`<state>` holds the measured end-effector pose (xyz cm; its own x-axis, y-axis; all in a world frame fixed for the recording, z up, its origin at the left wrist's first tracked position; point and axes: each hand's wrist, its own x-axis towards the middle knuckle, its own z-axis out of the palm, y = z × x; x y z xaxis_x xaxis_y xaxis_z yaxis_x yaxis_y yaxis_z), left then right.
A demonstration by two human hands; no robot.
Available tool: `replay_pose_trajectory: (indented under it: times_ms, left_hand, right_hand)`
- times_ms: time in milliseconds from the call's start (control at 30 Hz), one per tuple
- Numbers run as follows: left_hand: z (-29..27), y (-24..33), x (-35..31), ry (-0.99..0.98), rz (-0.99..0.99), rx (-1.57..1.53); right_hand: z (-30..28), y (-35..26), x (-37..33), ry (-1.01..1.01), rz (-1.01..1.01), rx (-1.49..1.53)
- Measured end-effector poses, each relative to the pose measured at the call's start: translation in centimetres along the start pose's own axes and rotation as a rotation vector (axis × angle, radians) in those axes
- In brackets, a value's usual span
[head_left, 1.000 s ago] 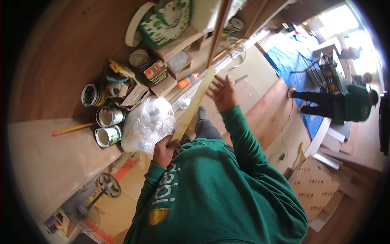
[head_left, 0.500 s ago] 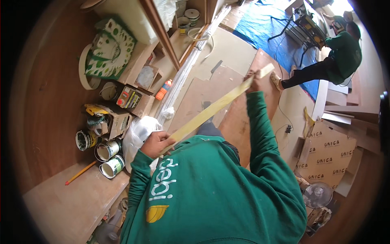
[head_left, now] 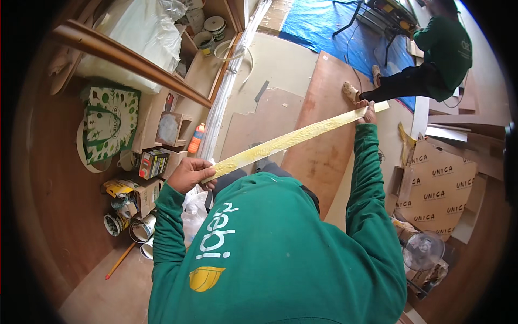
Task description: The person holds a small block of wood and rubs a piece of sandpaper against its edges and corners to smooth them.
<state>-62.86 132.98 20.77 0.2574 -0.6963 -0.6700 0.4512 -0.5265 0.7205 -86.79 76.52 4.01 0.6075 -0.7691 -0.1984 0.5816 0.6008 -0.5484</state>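
A long, narrow strip [head_left: 286,139], pale with uneven yellow smears along its face that look like glue, stretches between my two hands. My left hand [head_left: 190,174] pinches its lower left end, thumb on top and fingers beneath. Near the far right end, my right hand [head_left: 367,112] grips it, with a short piece sticking out past the fingers. The strip is held in the air over the floor, slanting up to the right. Below it lies a brown wooden board [head_left: 318,124] on the floor.
A co-worker [head_left: 443,51] in green stands at a table saw [head_left: 384,12] on a blue tarp [head_left: 313,27]. To the left are a patterned bag [head_left: 111,124], paint cans [head_left: 142,229] and an orange bottle [head_left: 196,138]. A fan [head_left: 424,250] and a printed sheet [head_left: 440,189] are at right.
The strip has turned to a flatter slant, its smeared face now more visible. My right hand has moved right and slightly nearer; my left hand has shifted left and up. The view has shifted.
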Motion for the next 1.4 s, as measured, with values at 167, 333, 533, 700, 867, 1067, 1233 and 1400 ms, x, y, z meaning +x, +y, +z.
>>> replay_pose_trajectory:
  times_ms: [167,333,533,700,867,1067,1233,1400]
  left_hand:
    - [-1.0,2.8,4.5,-0.014,-0.027,-0.011]
    - [-1.8,6.5,11.5,-0.094,-0.063,0.029]
    - [-3.5,13.0,18.0,-0.103,0.102,-0.073]
    - [-5.1,16.8,22.3,0.079,0.378,-0.284]
    - [-5.7,19.3,25.0,0.293,0.43,-0.398]
    - [-5.9,19.5,27.7,0.358,0.49,-0.189]
    - [-3.8,21.8,27.8,0.231,0.343,-0.392]
    - [-4.3,22.4,27.9,0.267,0.297,-0.433]
  right_hand:
    - [3.7,2.1,-0.3,0.484,0.041,-0.13]
    - [12.3,11.4,-4.8,0.27,0.265,-0.36]
    - [17.5,17.4,-2.9,0.33,0.283,-0.059]
    - [19.3,17.3,0.5,0.427,0.242,-0.044]
    - [21.7,17.0,0.1,0.32,0.578,-0.237]
    - [29.0,17.9,-0.4,-0.086,0.216,-1.464]
    - [32.6,20.6,4.7,-0.342,-0.387,-1.39]
    - [30.6,20.5,6.3,-0.485,0.401,-1.049]
